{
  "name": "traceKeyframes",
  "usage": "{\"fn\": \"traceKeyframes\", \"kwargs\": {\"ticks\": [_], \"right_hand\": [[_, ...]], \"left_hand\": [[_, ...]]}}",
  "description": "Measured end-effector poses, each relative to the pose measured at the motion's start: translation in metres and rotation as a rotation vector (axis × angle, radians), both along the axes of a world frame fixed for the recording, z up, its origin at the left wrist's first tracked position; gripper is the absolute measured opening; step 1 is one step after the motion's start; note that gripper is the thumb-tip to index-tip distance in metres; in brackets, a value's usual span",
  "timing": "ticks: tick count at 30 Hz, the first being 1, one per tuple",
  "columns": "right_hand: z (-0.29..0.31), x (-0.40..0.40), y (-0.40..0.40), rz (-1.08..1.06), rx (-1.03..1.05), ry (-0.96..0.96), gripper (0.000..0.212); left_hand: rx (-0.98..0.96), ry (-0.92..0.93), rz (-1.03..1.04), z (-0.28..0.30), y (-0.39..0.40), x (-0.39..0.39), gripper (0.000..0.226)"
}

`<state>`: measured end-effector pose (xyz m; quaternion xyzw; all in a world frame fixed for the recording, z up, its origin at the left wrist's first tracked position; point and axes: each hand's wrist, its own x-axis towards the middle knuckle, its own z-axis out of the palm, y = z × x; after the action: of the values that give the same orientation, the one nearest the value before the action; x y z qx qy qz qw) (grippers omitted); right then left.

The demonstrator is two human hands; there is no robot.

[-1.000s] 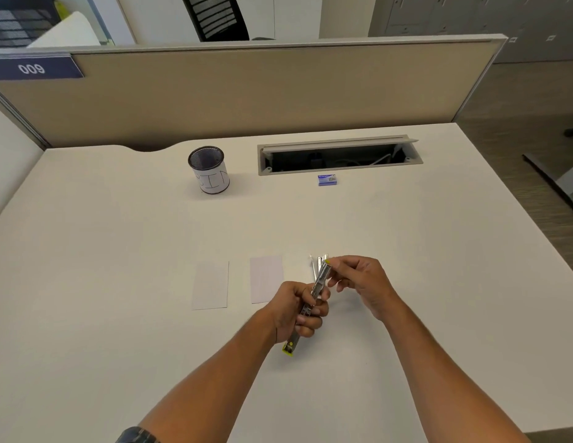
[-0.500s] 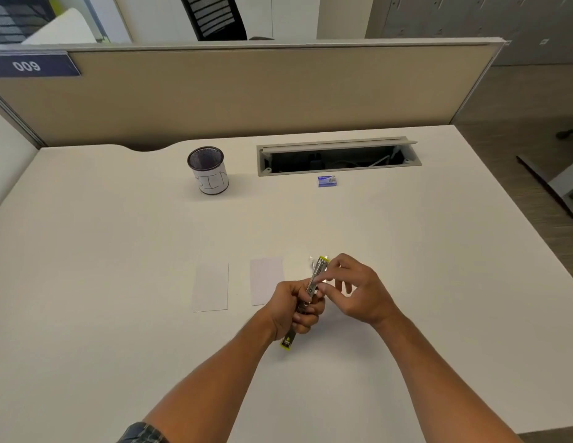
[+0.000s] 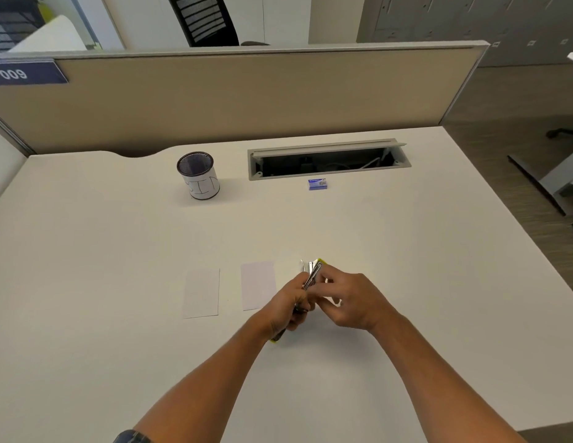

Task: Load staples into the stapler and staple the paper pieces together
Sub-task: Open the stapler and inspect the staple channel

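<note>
The left hand (image 3: 286, 306) grips the stapler (image 3: 311, 278) around its middle, fingers curled about the body, and holds it above the desk (image 3: 86, 251). The stapler is tilted, with its yellow-tipped far end projecting up and away beyond the left fingers and its yellow near end showing below the heel of that hand. The right hand (image 3: 352, 298) is in contact with the stapler from the right; its fingers are bent toward the metal upper part, but whether they pinch the stapler or a strip of staples cannot be determined, because the fingertips are hidden and blurred. Loose staple strips (image 3: 306, 266) lie on the desk just beyond the fingertips of both hands. Two paper pieces lie flat to the left of the left hand: the near paper piece (image 3: 258, 284) just beside its knuckles, and the far paper piece (image 3: 201, 293) further left, apart from the first. A small blue staple box (image 3: 317, 183) sits well beyond the fingers, just in front of the open cable tray (image 3: 326, 159). A mesh pen cup (image 3: 198, 175) stands far beyond the left hand, to the left of the tray.
</note>
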<state>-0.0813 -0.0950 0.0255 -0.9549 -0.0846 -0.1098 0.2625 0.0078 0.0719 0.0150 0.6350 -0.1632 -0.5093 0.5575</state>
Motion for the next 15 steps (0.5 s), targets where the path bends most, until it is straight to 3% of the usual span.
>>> {"fn": "traceKeyframes", "kwargs": {"ticks": [2,5,7,10,12,15], "right_hand": [[-0.001,0.000,0.000,-0.017,0.181,0.057,0.022],[-0.007,-0.003,-0.007,-0.179,0.448,0.058,0.023],[-0.011,-0.009,-0.010,-0.262,0.381,0.057,0.028],[-0.021,-0.017,-0.009,-0.249,0.092,0.209,0.055],[-0.027,-0.021,-0.006,-0.165,0.001,0.295,0.049],[-0.035,-0.028,-0.002,-0.119,0.016,0.320,0.027]], "left_hand": [[0.042,-0.161,-0.050,0.002,0.000,0.002,0.029],[0.204,-0.594,-0.225,0.002,0.006,0.006,0.027],[0.331,-0.880,-0.352,-0.002,0.010,0.007,0.033],[0.439,-1.169,-0.461,-0.006,0.013,-0.001,0.042],[0.455,-1.223,-0.515,-0.010,0.013,-0.009,0.048],[0.464,-1.217,-0.556,-0.015,0.015,-0.016,0.041]]}}
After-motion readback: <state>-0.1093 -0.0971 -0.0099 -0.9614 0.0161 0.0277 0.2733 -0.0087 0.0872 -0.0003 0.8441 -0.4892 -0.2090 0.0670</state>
